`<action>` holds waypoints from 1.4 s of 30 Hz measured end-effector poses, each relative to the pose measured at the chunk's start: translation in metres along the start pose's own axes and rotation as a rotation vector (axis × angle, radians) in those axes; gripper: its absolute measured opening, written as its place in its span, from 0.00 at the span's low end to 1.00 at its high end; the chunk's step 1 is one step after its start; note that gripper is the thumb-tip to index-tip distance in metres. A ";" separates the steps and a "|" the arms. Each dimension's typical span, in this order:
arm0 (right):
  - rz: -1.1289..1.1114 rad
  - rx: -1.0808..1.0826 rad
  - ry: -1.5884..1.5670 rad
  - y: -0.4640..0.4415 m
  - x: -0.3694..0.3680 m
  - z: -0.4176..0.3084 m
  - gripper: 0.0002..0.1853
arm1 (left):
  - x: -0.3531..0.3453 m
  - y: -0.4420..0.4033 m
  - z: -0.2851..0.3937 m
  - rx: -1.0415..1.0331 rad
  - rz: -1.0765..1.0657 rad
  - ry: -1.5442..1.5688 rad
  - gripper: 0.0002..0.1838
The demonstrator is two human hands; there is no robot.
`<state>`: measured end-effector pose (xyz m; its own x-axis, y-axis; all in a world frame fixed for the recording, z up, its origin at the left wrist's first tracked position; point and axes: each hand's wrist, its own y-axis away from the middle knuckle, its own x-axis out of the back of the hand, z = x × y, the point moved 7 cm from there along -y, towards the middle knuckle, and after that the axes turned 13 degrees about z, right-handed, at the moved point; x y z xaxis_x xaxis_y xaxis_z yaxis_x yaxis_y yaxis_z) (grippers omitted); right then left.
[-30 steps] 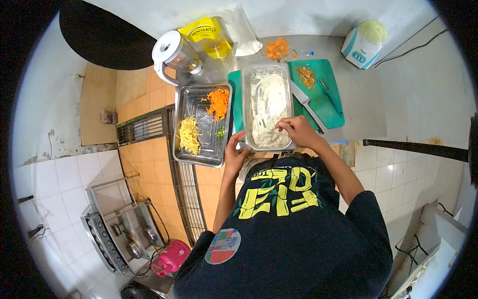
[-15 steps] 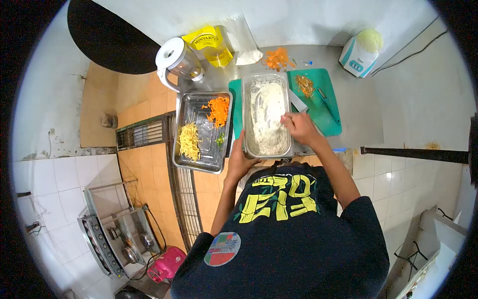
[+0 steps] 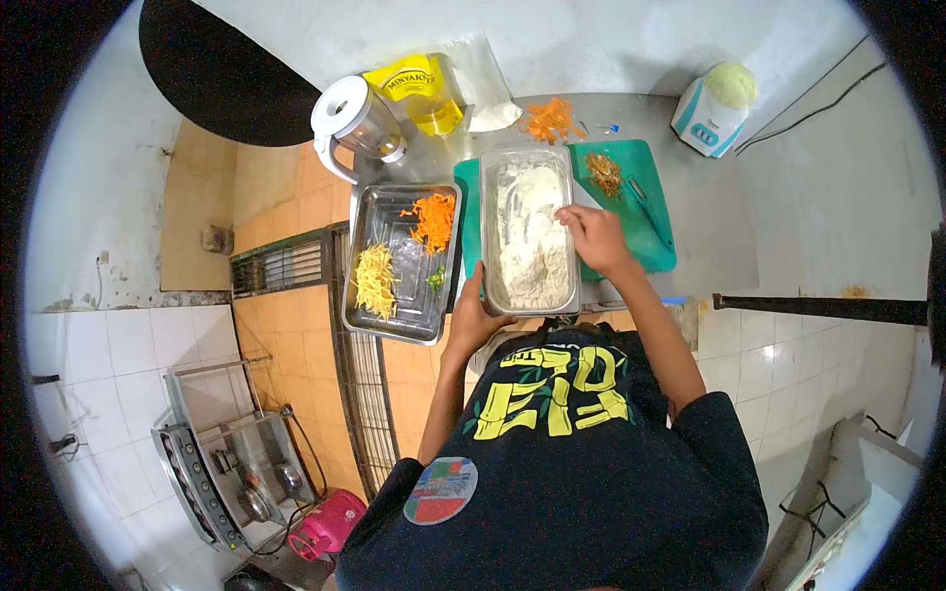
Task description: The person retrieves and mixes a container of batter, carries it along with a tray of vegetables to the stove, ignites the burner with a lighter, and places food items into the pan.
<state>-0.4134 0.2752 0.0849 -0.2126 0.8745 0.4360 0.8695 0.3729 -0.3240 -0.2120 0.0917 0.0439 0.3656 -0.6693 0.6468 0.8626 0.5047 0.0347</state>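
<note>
A deep rectangular metal pan (image 3: 574, 286) with pale, floury batter (image 3: 532, 227) in it stands in front of me, over part of a green cutting board (image 3: 645, 231). Its lower left side is gripped by my left hand (image 3: 477, 313), thumb along the wall. My right hand (image 3: 594, 239) is closed at the pan's right rim, fingers pinched over the batter; what they hold is hidden. To the left, a shallow metal tray (image 3: 404, 315) carries shredded carrot (image 3: 432, 222), pale yellow strips (image 3: 374, 282) and a little chopped green (image 3: 436, 277).
A green peeler (image 3: 650, 212) and brownish scraps (image 3: 603, 174) lie on the board. Behind are a blender jug (image 3: 357, 118), a yellow oil pouch (image 3: 419, 94), a bag of white powder (image 3: 491, 110) and carrot peelings (image 3: 552, 120). A blender base (image 3: 709, 116) stands far right.
My right hand has shifted up slightly along the pan's right side, and the batter's surface is heaped differently near the front. My left hand keeps its grip on the pan.
</note>
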 end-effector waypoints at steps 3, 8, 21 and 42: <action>-0.144 0.028 0.005 0.018 -0.015 -0.001 0.18 | 0.003 0.001 0.004 -0.008 0.006 -0.013 0.67; -0.288 -0.172 -0.177 0.021 -0.004 -0.017 0.18 | 0.008 0.003 0.013 -0.060 0.024 -0.074 0.66; -0.351 -0.285 -0.170 0.027 -0.036 0.002 0.20 | 0.009 0.005 0.012 -0.025 0.032 -0.018 0.65; -0.032 -0.234 -0.182 0.015 0.024 0.013 0.22 | 0.005 0.007 0.008 0.034 0.014 0.100 0.66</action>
<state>-0.4110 0.3056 0.0792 -0.2995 0.9125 0.2785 0.9357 0.3380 -0.1012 -0.2074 0.0961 0.0530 0.4120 -0.7125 0.5680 0.8455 0.5314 0.0532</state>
